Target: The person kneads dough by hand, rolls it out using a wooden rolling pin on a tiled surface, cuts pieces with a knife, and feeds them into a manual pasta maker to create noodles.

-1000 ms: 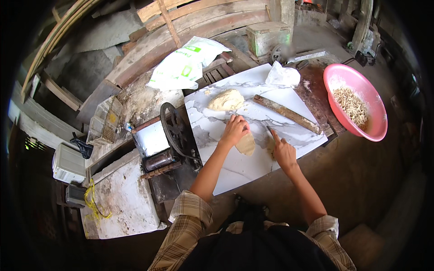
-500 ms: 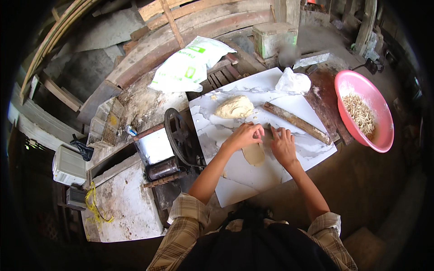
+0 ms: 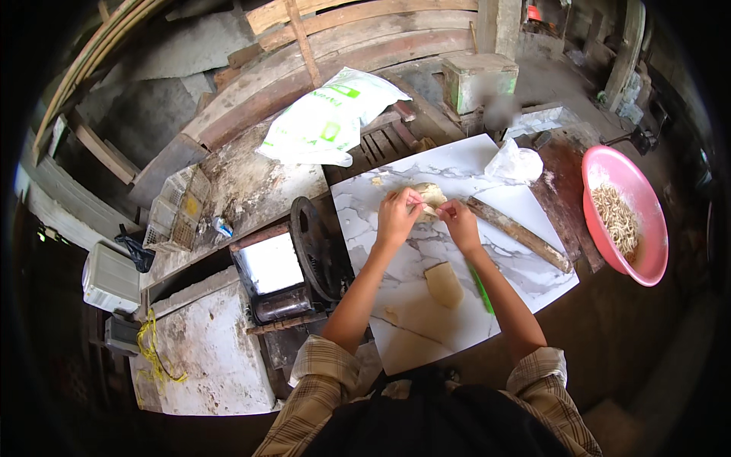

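Observation:
Both hands are at the near side of a pale dough lump (image 3: 431,191) on a marble-patterned board (image 3: 411,346). My left hand (image 3: 397,219) is closed in a pinch on the dough's near edge. Facing it, my right hand (image 3: 461,226) pinches the same edge with thumb and finger. Fingers hide part of the lump. Closer to me lies a flat, oval piece of dough (image 3: 444,286), untouched. A thin green strip (image 3: 481,288) shows beside my right forearm, which partly covers it. Right of my right hand rests a floury wooden rod (image 3: 521,233).
A hand-cranked roller machine (image 3: 278,278) with a big wheel stands left of the board. At right is a pink basin (image 3: 661,228) of small pale twisted pieces. A white plastic bag (image 3: 515,163) sits on the board's far corner; a larger green-printed sack (image 3: 324,122) lies behind.
Both hands have left the flat dough piece and moved away from me to the dough lump, closing on its edge. The green strip has come into sight. The whole view has shifted slightly.

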Motion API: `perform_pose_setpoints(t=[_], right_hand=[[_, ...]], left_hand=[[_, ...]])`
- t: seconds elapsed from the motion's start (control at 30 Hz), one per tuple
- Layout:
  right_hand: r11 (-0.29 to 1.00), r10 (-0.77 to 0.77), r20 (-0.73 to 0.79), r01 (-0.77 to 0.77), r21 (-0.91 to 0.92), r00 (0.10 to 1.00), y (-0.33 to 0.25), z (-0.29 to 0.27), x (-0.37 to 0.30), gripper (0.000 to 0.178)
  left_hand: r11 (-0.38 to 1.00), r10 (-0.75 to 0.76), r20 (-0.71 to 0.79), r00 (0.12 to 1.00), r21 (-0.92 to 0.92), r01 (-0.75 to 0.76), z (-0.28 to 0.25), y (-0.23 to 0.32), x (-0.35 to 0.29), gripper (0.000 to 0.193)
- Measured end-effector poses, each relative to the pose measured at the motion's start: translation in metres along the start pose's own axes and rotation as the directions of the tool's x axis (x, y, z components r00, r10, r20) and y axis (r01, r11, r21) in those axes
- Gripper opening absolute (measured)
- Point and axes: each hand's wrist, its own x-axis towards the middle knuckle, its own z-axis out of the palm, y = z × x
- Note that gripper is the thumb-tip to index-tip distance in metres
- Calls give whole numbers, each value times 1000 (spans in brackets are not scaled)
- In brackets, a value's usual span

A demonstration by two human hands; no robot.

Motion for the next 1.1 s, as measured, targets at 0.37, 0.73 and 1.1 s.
perform_pose_setpoints(t=[0.37, 0.73, 1.1], right_hand=[[852, -58, -177, -44, -522, 982, 4, 6, 20, 37], [742, 71, 9, -47, -669, 997, 11, -69, -107, 46], [890, 47, 205, 52, -452, 978, -14, -65, -118, 25]], left_hand=[[908, -366, -130, 921, 167, 384, 19, -23, -2, 39], [949, -293, -15, 956, 120, 292, 30, 26, -107, 15], [869, -367, -49, 929, 339, 361, 26, 79, -169, 39]])
